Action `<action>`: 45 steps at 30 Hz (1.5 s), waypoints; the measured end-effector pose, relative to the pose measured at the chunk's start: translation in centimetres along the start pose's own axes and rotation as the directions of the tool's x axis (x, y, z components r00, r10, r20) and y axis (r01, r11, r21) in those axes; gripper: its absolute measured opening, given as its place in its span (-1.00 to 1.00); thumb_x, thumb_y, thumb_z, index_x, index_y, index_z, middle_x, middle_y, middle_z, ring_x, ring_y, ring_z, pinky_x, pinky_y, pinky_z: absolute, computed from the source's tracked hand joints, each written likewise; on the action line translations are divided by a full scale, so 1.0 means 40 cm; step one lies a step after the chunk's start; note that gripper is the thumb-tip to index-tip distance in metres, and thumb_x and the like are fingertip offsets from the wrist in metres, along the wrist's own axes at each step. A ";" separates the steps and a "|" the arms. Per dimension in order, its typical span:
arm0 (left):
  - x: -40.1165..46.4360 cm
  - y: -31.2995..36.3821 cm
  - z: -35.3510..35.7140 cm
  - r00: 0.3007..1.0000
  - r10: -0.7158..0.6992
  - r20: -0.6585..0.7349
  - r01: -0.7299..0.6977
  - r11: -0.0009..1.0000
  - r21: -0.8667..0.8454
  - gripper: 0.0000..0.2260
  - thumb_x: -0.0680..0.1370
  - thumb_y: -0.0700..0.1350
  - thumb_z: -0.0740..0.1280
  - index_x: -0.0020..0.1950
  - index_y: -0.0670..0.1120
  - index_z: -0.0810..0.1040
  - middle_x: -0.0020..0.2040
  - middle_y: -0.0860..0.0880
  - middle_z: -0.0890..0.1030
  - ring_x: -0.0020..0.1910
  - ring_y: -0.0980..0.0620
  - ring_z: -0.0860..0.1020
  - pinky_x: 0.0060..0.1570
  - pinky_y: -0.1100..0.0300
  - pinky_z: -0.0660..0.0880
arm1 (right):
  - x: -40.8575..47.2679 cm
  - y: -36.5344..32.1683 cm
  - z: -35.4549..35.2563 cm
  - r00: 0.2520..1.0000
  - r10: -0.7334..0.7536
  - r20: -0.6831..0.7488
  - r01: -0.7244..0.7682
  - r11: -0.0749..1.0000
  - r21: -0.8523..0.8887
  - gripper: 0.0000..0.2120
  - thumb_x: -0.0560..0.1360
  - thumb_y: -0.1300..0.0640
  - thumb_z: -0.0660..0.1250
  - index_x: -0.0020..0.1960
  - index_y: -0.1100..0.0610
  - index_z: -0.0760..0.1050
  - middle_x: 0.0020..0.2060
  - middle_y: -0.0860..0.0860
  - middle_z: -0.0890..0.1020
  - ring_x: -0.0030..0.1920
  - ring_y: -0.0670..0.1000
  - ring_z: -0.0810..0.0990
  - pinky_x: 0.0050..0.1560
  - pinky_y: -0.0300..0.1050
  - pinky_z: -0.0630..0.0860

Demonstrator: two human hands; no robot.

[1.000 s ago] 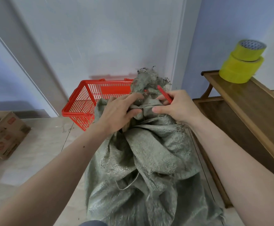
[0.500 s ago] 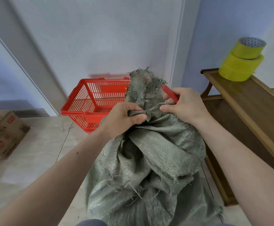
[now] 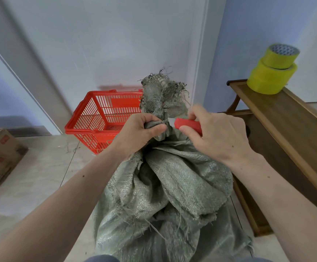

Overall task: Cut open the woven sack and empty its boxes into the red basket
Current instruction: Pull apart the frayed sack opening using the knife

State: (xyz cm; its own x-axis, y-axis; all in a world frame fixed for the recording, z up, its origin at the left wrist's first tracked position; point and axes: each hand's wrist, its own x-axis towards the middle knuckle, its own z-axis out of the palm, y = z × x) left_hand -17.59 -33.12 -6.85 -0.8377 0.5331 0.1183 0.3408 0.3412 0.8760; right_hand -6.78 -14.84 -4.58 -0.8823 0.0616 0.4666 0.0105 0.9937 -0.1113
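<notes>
The woven sack (image 3: 165, 186) stands on the floor (image 3: 40, 176) right in front of me, bulging and lumpy, so I judge it heavy with boxes and not something I want to lift by the neck alone. Its cloth is soft, slack and fraying, so it will fold and slide under a blade unless it is pulled taut. That is why my left hand (image 3: 140, 133) grips the gathered neck just under the tied, ragged top, fingers curled tight round the bunch. My right hand (image 3: 216, 135) is clamped on the red cutter (image 3: 187, 124), its short pale blade touching the neck right beside my left thumb; that closeness is my main worry, since a slip on the loose weave could carry the edge into my own fingers. Beyond the sack, against the wall, the red basket (image 3: 97, 118) sits on the floor, partly hidden behind the sack top; it looks near enough to tip into. At my right a wooden bench (image 3: 286, 120) stands close beside the sack, with two yellow tape rolls (image 3: 273, 72) stacked at its far end. At the left edge of the floor lies a cardboard box (image 3: 0, 156), well apart.
</notes>
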 end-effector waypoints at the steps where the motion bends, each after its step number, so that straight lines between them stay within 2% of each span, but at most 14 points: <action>1: 0.000 0.002 0.000 1.000 -0.001 -0.001 0.001 1.000 0.005 -0.94 0.54 -0.16 0.45 -0.09 -0.15 0.67 -0.29 0.02 0.61 -0.33 0.21 0.51 -0.24 0.34 0.45 | -0.002 0.000 -0.001 1.000 -0.005 0.007 0.005 1.000 -0.029 -0.68 0.55 -0.26 0.20 0.03 -0.01 0.42 -0.31 -0.05 0.62 -0.35 0.09 0.59 -0.39 -0.16 0.29; 3: -0.001 0.005 0.000 1.000 -0.003 -0.003 0.003 1.000 0.010 -0.94 0.53 -0.16 0.46 -0.10 -0.14 0.66 -0.28 -0.01 0.62 -0.32 0.18 0.52 -0.22 0.30 0.46 | -0.004 0.000 -0.001 1.000 -0.010 0.013 0.011 0.997 -0.072 -0.68 0.54 -0.26 0.22 -0.01 0.00 0.43 -0.36 -0.05 0.59 -0.37 0.09 0.58 -0.41 -0.16 0.29; 7: -0.002 0.008 -0.003 1.000 0.005 0.000 -0.005 1.000 0.018 -0.92 0.53 -0.15 0.47 -0.07 -0.15 0.67 -0.15 -0.22 0.68 -0.20 0.00 0.58 -0.06 -0.01 0.57 | -0.002 -0.009 0.003 0.999 -0.034 -0.016 0.032 0.994 -0.103 -0.66 0.52 -0.26 0.26 -0.03 0.02 0.46 -0.40 -0.03 0.58 -0.41 0.10 0.56 -0.43 -0.16 0.37; 10: -0.002 0.013 -0.004 1.000 0.020 -0.015 -0.019 0.999 0.033 -0.97 0.52 -0.18 0.47 -0.07 -0.13 0.68 -0.13 -0.21 0.69 -0.18 0.00 0.60 0.02 -0.11 0.57 | -0.003 -0.011 0.004 0.998 -0.044 -0.039 0.039 0.992 -0.119 -0.65 0.51 -0.26 0.28 -0.05 0.03 0.47 -0.42 -0.02 0.58 -0.44 0.10 0.56 -0.45 -0.16 0.39; 12: -0.001 0.016 -0.002 0.999 0.041 -0.034 -0.038 0.996 0.075 -0.97 0.52 -0.19 0.48 -0.07 -0.08 0.68 -0.14 -0.15 0.70 -0.18 0.05 0.59 0.02 -0.08 0.56 | -0.005 -0.012 0.003 0.996 -0.054 -0.065 0.045 0.991 -0.128 -0.66 0.50 -0.25 0.30 -0.08 0.04 0.47 -0.45 -0.02 0.56 -0.48 0.09 0.53 -0.48 -0.17 0.36; 17: -0.002 0.020 0.012 0.995 0.088 -0.053 -0.080 0.987 0.140 -0.77 0.50 -0.21 0.49 -0.15 0.15 0.61 -0.19 -0.01 0.68 -0.20 0.09 0.60 -0.02 -0.02 0.57 | -0.005 -0.020 0.003 0.992 -0.085 -0.092 0.071 0.986 -0.154 -0.65 0.49 -0.23 0.33 -0.12 0.08 0.48 -0.51 -0.01 0.51 -0.53 0.08 0.48 -0.51 -0.21 0.30; 21: -0.001 0.021 0.015 0.994 0.089 -0.066 -0.076 0.983 0.169 -0.84 0.48 -0.21 0.49 -0.08 0.05 0.63 -0.20 0.06 0.65 -0.19 0.11 0.59 -0.03 0.09 0.55 | -0.005 -0.024 0.003 0.992 -0.059 -0.109 0.041 0.985 -0.165 -0.66 0.47 -0.20 0.38 -0.12 0.09 0.49 -0.50 0.00 0.54 -0.52 0.11 0.52 -0.50 -0.20 0.31; 26: -0.010 0.030 0.023 0.984 0.125 -0.127 -0.092 0.968 0.235 -0.82 0.47 -0.23 0.49 -0.10 0.05 0.60 -0.26 0.21 0.59 -0.28 0.37 0.53 -0.20 0.46 0.39 | -0.003 -0.030 0.001 0.990 -0.038 -0.133 0.018 0.989 -0.146 -0.67 0.48 -0.17 0.39 -0.10 0.10 0.49 -0.49 0.01 0.55 -0.51 0.12 0.52 -0.49 -0.20 0.28; 29: -0.016 0.037 0.030 0.972 0.158 -0.173 -0.113 0.962 0.248 -0.81 0.46 -0.28 0.47 -0.12 0.01 0.60 -0.30 0.22 0.58 -0.30 0.43 0.52 -0.24 0.53 0.35 | 0.000 -0.035 0.000 0.991 -0.043 -0.131 0.024 0.990 -0.140 -0.66 0.47 -0.17 0.40 -0.10 0.11 0.49 -0.49 0.02 0.55 -0.51 0.12 0.52 -0.49 -0.20 0.27; 33: -0.020 0.037 0.040 0.957 0.163 -0.238 -0.109 0.968 0.228 -0.85 0.45 -0.30 0.45 -0.08 -0.07 0.65 -0.29 0.15 0.62 -0.29 0.32 0.55 -0.24 0.51 0.38 | -0.001 -0.044 0.001 0.990 -0.036 -0.135 0.015 0.988 -0.153 -0.66 0.45 -0.15 0.44 -0.13 0.12 0.48 -0.51 0.02 0.53 -0.54 0.12 0.49 -0.48 -0.22 0.18; 36: -0.018 0.034 0.048 0.948 0.150 -0.279 -0.090 0.972 0.216 -0.83 0.44 -0.27 0.47 -0.09 -0.01 0.61 -0.27 0.12 0.60 -0.31 0.24 0.52 -0.24 0.47 0.39 | -0.006 -0.049 0.005 0.987 -0.017 -0.162 -0.007 0.989 -0.145 -0.67 0.47 -0.15 0.42 -0.12 0.12 0.50 -0.48 0.01 0.55 -0.52 0.11 0.50 -0.45 -0.21 0.14; 40: -0.012 0.032 0.050 0.961 0.132 -0.242 -0.097 0.983 0.154 -0.83 0.42 -0.20 0.50 -0.10 0.03 0.58 -0.32 0.00 0.61 -0.34 0.04 0.53 -0.23 0.14 0.46 | -0.017 -0.044 0.019 0.977 0.014 -0.215 -0.033 0.996 -0.086 -0.68 0.52 -0.15 0.37 -0.07 0.13 0.51 -0.41 0.00 0.58 -0.48 0.07 0.52 -0.45 -0.20 0.18; 43: -0.012 0.034 0.045 0.981 0.095 -0.167 -0.097 0.995 -0.006 -0.84 0.40 -0.12 0.47 -0.05 0.01 0.62 -0.30 -0.16 0.62 -0.34 0.00 0.53 -0.21 0.08 0.47 | -0.023 -0.039 0.031 0.970 0.039 -0.240 -0.050 0.998 -0.042 -0.66 0.55 -0.17 0.33 -0.04 0.14 0.52 -0.39 -0.01 0.59 -0.47 0.03 0.52 -0.46 -0.20 0.23; 45: -0.013 0.039 0.036 0.990 0.091 -0.112 -0.106 0.985 -0.139 -0.83 0.44 -0.10 0.43 0.01 -0.07 0.63 -0.20 -0.35 0.64 -0.25 -0.29 0.60 -0.08 -0.15 0.57 | -0.026 -0.036 0.037 0.966 0.056 -0.254 -0.065 0.998 -0.028 -0.66 0.56 -0.16 0.32 -0.04 0.14 0.51 -0.40 -0.02 0.58 -0.49 0.02 0.52 -0.48 -0.21 0.21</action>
State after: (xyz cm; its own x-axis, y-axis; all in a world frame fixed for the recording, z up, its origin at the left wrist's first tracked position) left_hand -16.01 -31.73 -6.22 -0.8459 0.4719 0.2486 0.3647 0.1717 0.9152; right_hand -6.57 -16.48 -6.19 -0.7316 0.1385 0.6675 0.0809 0.9899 -0.1167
